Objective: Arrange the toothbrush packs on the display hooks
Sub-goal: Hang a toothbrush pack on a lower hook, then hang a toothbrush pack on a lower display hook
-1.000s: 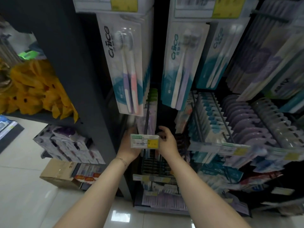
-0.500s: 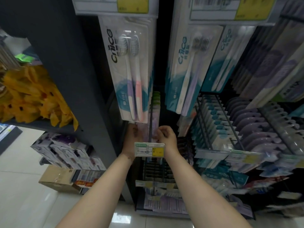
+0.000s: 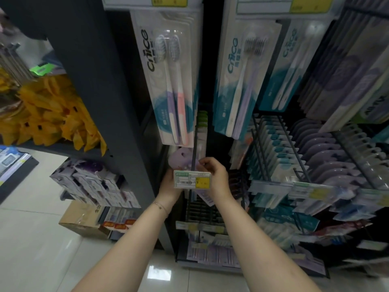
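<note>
A lilac plastic toothbrush pack [image 3: 182,159] sits at the near end of a dark metal display hook [image 3: 193,147], just behind a white and yellow price label [image 3: 192,179]. The right hand [image 3: 217,178] has its fingers curled together, pinching the pack's right edge beside the hook. The left hand [image 3: 168,185] reaches up under the pack on the left; the label hides its fingers, so I cannot tell its grip. A white and teal two-brush blister pack [image 3: 174,81] hangs just above.
</note>
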